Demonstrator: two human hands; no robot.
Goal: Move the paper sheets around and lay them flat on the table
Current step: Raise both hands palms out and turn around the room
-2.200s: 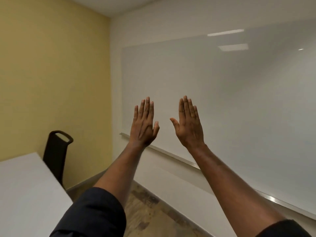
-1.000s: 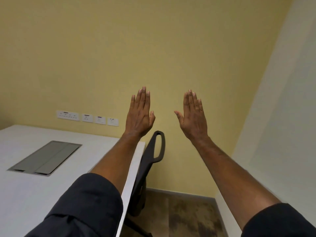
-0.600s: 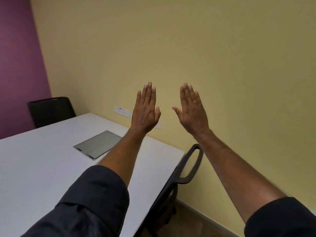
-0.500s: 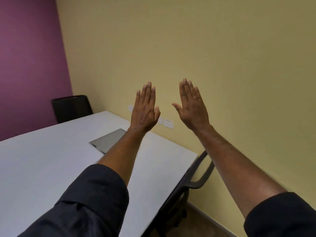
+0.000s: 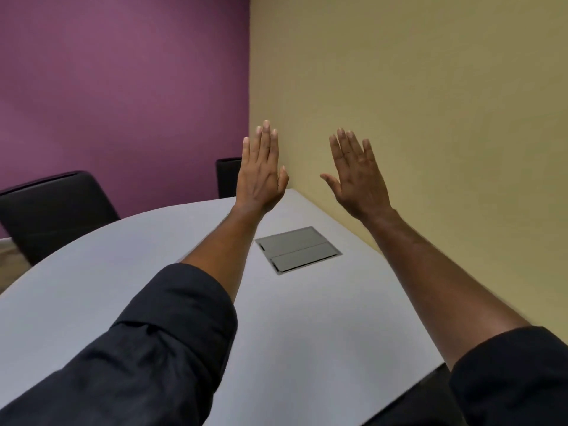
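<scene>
No paper sheets show in the head view. My left hand (image 5: pixel 261 176) is raised in front of me above the far end of the white table (image 5: pixel 92 290), back of the hand towards me, fingers straight and holding nothing. My right hand (image 5: pixel 358 176) is raised beside it at the same height, fingers slightly spread, also holding nothing. The two hands are apart and touch nothing. Dark sleeves cover both upper forearms.
A grey cable hatch (image 5: pixel 298 249) is set flush in the table top near the yellow wall. Two black chairs stand at the far side: one chair (image 5: pixel 52 210) on the left, another chair (image 5: pixel 227 176) behind my left hand. Purple wall behind.
The view has swung left from the whiteboard wall past the yellow wall to the table and purple wall. Both hands stay raised and empty in the same pose.
</scene>
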